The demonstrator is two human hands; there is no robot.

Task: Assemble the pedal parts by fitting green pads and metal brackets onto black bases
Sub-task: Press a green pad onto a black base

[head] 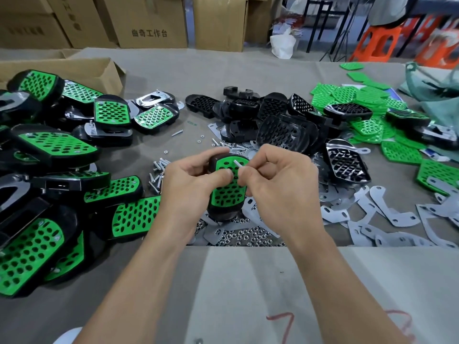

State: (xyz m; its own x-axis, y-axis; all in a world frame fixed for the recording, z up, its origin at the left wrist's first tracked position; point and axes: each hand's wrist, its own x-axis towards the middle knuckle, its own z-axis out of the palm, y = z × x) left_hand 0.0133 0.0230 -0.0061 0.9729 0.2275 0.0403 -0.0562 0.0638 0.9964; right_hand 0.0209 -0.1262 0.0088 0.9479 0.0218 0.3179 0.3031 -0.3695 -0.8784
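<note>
Closest up, left hand grips the half-built pedal, tilted so its green pad faces me. Right hand pinches a screw over the pad's top end, lining up a hole I reckon. Nuts lie just below the pedal, brackets to its right, black bases behind it.

Grey-covered table: finished pedals left, black bases centre, green pads, metal brackets right.
</note>
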